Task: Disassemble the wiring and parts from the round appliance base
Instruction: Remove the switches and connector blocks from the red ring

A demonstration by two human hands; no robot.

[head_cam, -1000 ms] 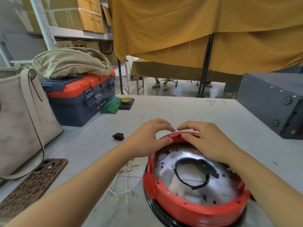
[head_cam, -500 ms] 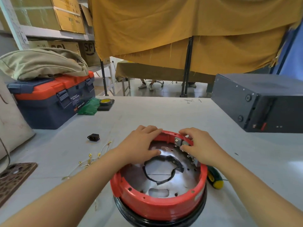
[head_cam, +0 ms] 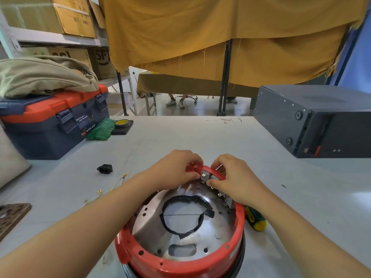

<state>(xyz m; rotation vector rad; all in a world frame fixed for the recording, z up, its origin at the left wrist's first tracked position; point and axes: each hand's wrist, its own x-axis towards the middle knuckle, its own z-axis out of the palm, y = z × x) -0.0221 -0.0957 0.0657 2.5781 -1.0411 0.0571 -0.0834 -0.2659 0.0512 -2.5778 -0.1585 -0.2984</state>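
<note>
Round red plastic appliance base [head_cam: 180, 263] is sitting on the grey surface [head_cam: 180, 137] before me. My left hand [head_cam: 172, 169] and right hand [head_cam: 234, 177] are both pinching small grey terminal blocks [head_cam: 206, 175] at its far rim, fingers closed.

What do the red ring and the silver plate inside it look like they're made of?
Red ring: probably moulded plastic, even colour, soft sheen, small moulded holes. Silver plate: likely sheet metal, bright reflections, punched holes; its cutout edge looks wrapped in black tape. Both hands work at the far rim.
</note>
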